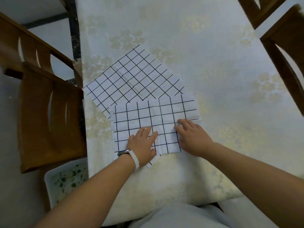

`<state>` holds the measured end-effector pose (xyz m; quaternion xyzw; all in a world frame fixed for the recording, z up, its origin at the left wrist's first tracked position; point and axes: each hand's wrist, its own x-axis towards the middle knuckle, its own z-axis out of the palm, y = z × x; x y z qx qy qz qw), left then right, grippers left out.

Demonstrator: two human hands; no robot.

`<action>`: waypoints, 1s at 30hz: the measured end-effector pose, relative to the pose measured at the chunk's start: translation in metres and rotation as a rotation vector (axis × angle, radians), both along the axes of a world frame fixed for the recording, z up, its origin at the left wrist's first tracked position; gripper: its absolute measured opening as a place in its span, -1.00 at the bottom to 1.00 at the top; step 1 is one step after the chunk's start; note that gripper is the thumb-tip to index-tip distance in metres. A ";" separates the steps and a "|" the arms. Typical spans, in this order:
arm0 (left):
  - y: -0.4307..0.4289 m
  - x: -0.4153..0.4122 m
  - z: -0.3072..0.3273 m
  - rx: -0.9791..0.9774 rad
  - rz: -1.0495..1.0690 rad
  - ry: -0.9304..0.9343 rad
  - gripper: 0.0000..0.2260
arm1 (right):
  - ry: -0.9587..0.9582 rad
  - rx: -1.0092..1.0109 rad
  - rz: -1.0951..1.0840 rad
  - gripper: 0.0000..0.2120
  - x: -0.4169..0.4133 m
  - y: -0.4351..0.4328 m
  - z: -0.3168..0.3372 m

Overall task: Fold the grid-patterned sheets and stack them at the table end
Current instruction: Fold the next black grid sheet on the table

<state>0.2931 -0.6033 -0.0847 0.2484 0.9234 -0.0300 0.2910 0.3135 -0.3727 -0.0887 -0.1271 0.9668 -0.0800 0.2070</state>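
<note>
Two white sheets with a black grid lie on the table. The near sheet [148,116] sits squarely in front of me and overlaps the lower corner of the far sheet [131,79], which lies rotated and has a crease through its middle. My left hand [143,142] rests flat on the near sheet's lower left part, fingers spread, a white band on the wrist. Flat on the same sheet's lower right edge is my right hand [192,137], fingers apart. Neither hand grips anything.
The table carries a pale floral cloth [213,63]. Wooden chairs stand at the left [49,112] and at the far right [286,55]. A white tray with a green leaf print [65,180] sits low beside the table at the left.
</note>
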 end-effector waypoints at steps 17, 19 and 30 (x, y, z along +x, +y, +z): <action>0.135 -0.074 0.021 0.096 -0.620 0.132 -0.73 | -0.038 -0.162 -0.711 -0.60 0.058 0.018 0.006; 0.158 -0.084 0.021 0.049 -0.713 0.156 -0.67 | -0.017 -0.232 -0.790 -0.57 0.061 0.018 0.004; 0.211 -0.129 0.019 -0.100 -0.987 0.183 -0.62 | -0.001 -0.568 -1.104 -0.58 0.056 0.024 -0.006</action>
